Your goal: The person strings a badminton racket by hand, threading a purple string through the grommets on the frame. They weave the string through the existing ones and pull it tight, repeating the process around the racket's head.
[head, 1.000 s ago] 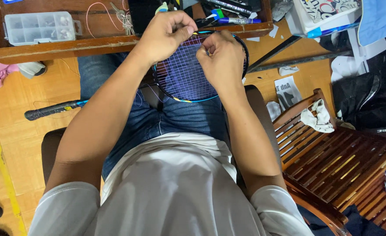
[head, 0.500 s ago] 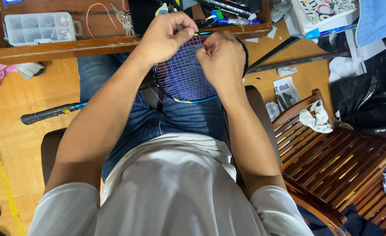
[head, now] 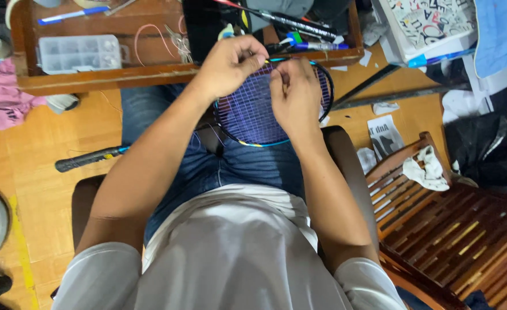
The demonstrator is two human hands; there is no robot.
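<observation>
A badminton racket lies across my lap, its purple-strung head point(head: 247, 115) over my jeans and its black handle point(head: 87, 159) sticking out to the left above the floor. My left hand point(head: 230, 64) is closed over the far rim of the racket head, fingertips pinched at the frame's top edge. My right hand point(head: 294, 95) rests on the strings just right of it, fingers curled and pinching string near the same spot. What the fingertips hold exactly is hidden.
A low wooden tray table point(head: 110, 77) ahead holds a clear compartment box point(head: 78, 53), pens point(head: 319, 46) and loose string. A slatted wooden chair point(head: 454, 229) with a white rag point(head: 428, 169) stands at right. Pink cloth point(head: 6, 103) and paper scraps lie on the floor.
The view has shifted, so everything sits a little lower and to the right. Both hands stay at the racket's far rim, the right one's fingers pinching closer to the left.
</observation>
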